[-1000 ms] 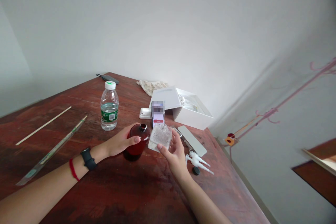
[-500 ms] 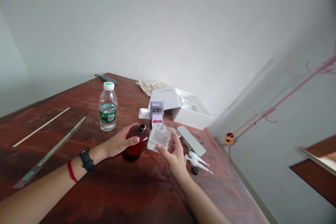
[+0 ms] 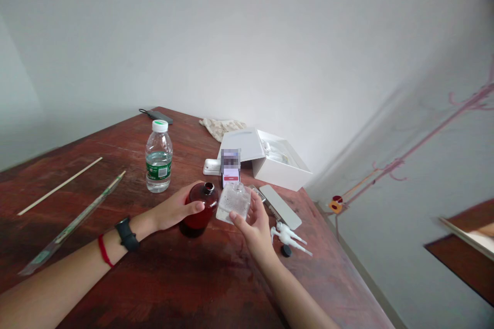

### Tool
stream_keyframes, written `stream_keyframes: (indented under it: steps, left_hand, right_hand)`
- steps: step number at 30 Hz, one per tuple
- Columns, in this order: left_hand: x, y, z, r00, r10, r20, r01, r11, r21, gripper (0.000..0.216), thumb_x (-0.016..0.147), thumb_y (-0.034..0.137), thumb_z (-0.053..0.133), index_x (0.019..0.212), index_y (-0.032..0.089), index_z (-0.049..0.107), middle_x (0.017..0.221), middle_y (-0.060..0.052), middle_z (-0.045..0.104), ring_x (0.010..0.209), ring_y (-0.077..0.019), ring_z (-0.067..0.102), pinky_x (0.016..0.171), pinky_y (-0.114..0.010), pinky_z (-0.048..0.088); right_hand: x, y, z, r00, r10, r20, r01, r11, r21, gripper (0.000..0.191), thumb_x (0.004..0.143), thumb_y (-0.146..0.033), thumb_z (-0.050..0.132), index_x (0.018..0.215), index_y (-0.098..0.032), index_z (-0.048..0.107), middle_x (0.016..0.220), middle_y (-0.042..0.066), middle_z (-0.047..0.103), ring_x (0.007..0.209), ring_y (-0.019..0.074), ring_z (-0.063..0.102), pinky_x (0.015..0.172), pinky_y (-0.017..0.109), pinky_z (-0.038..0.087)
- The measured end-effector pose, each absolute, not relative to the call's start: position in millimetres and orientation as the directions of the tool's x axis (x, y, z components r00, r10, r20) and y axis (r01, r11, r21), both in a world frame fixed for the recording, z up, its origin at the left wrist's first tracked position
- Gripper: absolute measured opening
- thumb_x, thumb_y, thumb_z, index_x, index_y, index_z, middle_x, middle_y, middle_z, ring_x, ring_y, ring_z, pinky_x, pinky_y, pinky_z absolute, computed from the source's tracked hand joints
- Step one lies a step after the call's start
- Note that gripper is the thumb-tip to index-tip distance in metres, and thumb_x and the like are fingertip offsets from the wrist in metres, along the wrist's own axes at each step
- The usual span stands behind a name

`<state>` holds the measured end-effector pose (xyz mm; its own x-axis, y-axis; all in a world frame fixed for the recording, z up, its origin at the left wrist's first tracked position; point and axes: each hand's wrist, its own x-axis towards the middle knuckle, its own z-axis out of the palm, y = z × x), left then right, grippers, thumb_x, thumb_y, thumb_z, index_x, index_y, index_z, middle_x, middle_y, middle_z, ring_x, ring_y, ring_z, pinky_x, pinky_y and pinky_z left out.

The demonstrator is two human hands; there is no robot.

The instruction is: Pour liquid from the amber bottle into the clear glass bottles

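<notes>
While the left hand (image 3: pixel 175 209) is gripping the red bottle (image 3: pixel 200 206), the right hand (image 3: pixel 252 221) is pinching a tilted clear bottle (image 3: pixel 233 200), risking a spill.

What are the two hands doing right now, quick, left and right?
Left hand: closed around the side of the dark red bottle, which stands on the table.
Right hand: holding the clear square bottle, tilted, beside the red one.

Not much moved tbh. The right hand (image 3: pixel 255 223) has tipped the clear glass bottle (image 3: pixel 233 201) a bit closer, toward 9 o'clock, so it now sits right up against the red bottle (image 3: pixel 200 209). The whole view drifted slightly too.
</notes>
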<state>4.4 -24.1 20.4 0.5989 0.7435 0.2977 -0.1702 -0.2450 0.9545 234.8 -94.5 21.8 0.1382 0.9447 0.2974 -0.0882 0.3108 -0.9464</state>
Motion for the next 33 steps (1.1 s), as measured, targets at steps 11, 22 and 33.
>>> stream_keyframes:
  steps: [11, 22, 33]
  left_hand:
    - [2.7, -23.0, 18.1, 0.643, 0.698, 0.316, -0.223, -0.223, 0.949, 0.086, 0.077, 0.078, 0.083, 0.133, 0.017, 0.060, 0.129, -0.014, 0.071, 0.121, -0.0346, 0.065, 0.110, -0.046, 0.045]
    - [0.4, -24.1, 21.9, 0.647, 0.697, 0.309, -0.086, -0.336, 0.938, 0.080, 0.067, 0.055, 0.100, 0.126, 0.021, 0.058, 0.124, -0.010, 0.070, 0.117, -0.0327, 0.066, 0.109, -0.047, 0.047]
    - [0.1, -22.1, 26.4, 0.564, 0.756, 0.332, -0.134, -0.313, 0.940, 0.082, 0.064, 0.065, 0.098, 0.122, 0.019, 0.062, 0.118, -0.010, 0.075, 0.112, -0.0331, 0.069, 0.104, -0.046, 0.050]
  right_hand:
    - [235.7, -95.4, 22.3, 0.148, 0.948, 0.283, -0.083, 0.297, -0.951, 0.066, 0.077, -0.037, 0.093, 0.134, -0.025, 0.063, 0.125, 0.010, 0.080, 0.114, 0.0313, 0.078, 0.100, 0.044, 0.062]
    - [237.6, -95.2, 23.3, 0.166, 0.937, 0.306, -0.077, 0.322, -0.944, 0.068, 0.077, -0.039, 0.093, 0.136, -0.027, 0.061, 0.133, 0.011, 0.076, 0.122, 0.0332, 0.074, 0.104, 0.048, 0.060]
    - [250.3, -95.5, 34.9, 0.191, 0.897, 0.399, -0.094, 0.421, -0.902, 0.075, 0.074, -0.037, 0.095, 0.137, -0.029, 0.055, 0.133, 0.012, 0.075, 0.117, 0.0323, 0.075, 0.098, 0.048, 0.062]
